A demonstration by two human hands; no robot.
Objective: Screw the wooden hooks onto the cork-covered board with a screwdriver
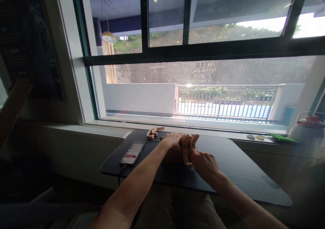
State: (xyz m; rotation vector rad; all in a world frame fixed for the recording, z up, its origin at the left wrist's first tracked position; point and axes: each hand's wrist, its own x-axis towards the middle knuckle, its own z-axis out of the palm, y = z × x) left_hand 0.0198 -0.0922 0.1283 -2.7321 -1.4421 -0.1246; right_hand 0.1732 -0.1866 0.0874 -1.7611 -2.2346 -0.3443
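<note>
A small wooden assembly (187, 156) with curved, light-brown pieces and dark holes stands on the black table (243, 169). My left hand (173, 140) reaches over its left side with the fingers bent round it, closed on it. On the right, my right hand (205, 162) is closed in a pinch against the curved face. A thin dark line shows at its fingertips, but what it holds is too small to name. Loose curved wooden pieces (154, 133) lie at the table's back left, beside small metal parts (159, 139) partly hidden by my left hand.
A phone (132, 153) with a cable lies at the table's left. Behind the table runs a windowsill (235, 136) with a roll of tape (250, 137), a green item (281, 138) and a white, red-lidded kettle (306, 129). A radiator (101, 131) stands at the left.
</note>
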